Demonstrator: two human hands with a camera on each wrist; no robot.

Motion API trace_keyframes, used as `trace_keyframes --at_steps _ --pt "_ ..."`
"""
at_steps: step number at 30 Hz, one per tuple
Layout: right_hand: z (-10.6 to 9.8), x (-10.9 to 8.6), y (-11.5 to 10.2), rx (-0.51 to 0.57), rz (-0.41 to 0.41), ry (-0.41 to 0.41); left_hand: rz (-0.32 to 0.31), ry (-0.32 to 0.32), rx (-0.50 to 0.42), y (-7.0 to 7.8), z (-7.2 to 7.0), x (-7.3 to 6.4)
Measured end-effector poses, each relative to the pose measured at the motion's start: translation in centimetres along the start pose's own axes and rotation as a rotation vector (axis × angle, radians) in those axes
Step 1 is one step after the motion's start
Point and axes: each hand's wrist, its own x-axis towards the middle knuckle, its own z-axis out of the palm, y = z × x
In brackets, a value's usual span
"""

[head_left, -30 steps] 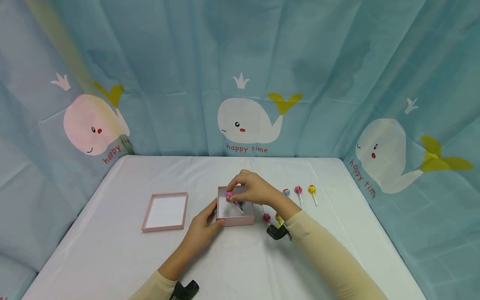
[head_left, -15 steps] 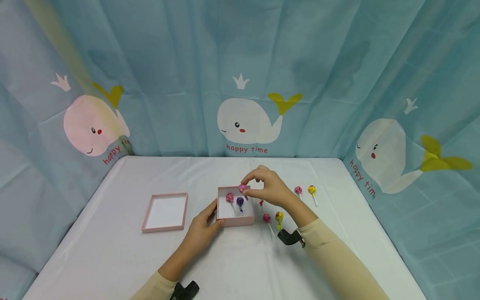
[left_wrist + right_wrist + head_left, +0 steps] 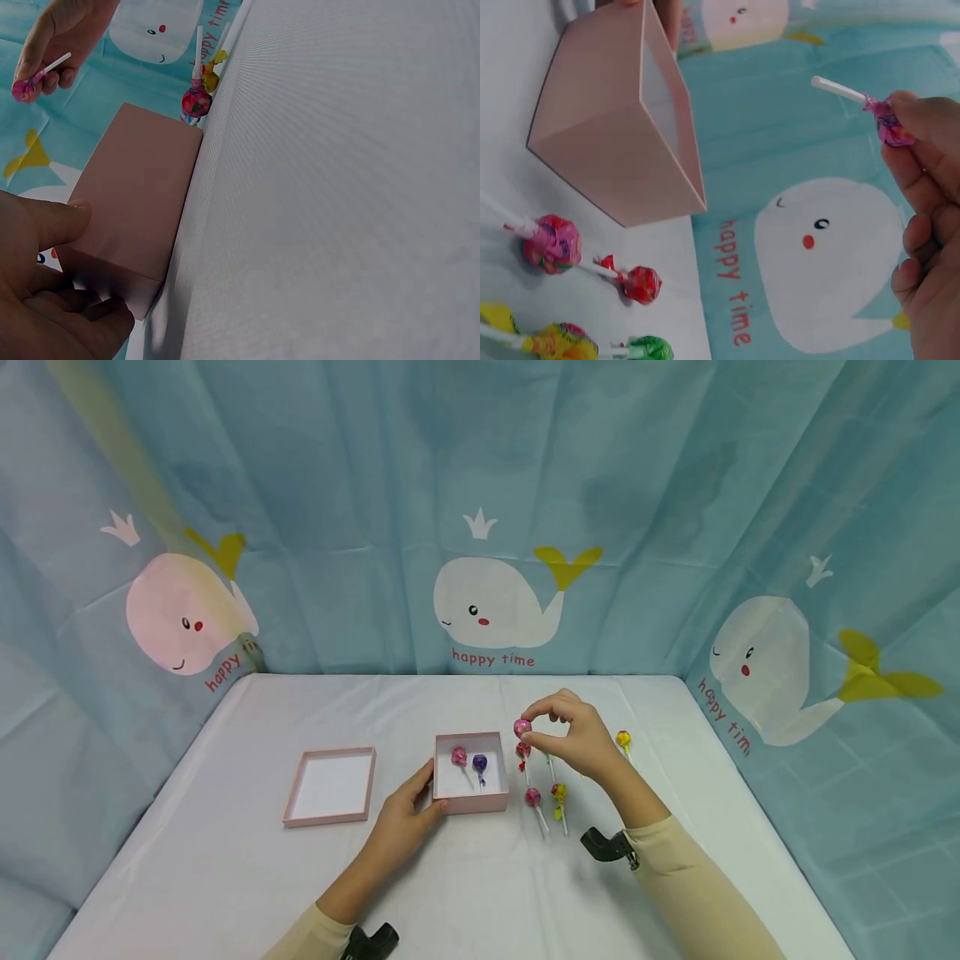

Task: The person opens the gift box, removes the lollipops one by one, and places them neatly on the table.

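My left hand (image 3: pixel 405 818) grips the near left corner of an open pink box (image 3: pixel 471 805), its thumb pressed on the front wall in the left wrist view. Inside the box lie a pink lollipop (image 3: pixel 459 756) and a purple lollipop (image 3: pixel 480 763). My right hand (image 3: pixel 576 739) is raised to the right of the box. Its thumb and fingertips pinch another pink lollipop (image 3: pixel 895 124) by the wrapped candy, the white stick pointing away from the palm. Below that hand, a red lollipop (image 3: pixel 641 285) and a green lollipop (image 3: pixel 651 349) lie on the table.
The box's shallow lid (image 3: pixel 326 818) lies to the left, inner side up. Nearer the front right are a pink lollipop (image 3: pixel 533 797) and a yellow one (image 3: pixel 559 792). Another yellow lollipop (image 3: pixel 624 739) lies farther right. A whale-print curtain (image 3: pixel 337 527) hangs behind the white table.
My right hand has moved right from over the box, carrying the pink lollipop, and the two lollipops inside have come into full view. My left hand has kept its place on the box.
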Motion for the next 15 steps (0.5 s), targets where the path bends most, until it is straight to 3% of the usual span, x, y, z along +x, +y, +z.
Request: trace_keyframes --at_steps 15 --pt "-2.7 -3.6 1.5 -0.051 0.091 0.114 0.009 0.005 -0.011 -0.1 0.0 0.1"
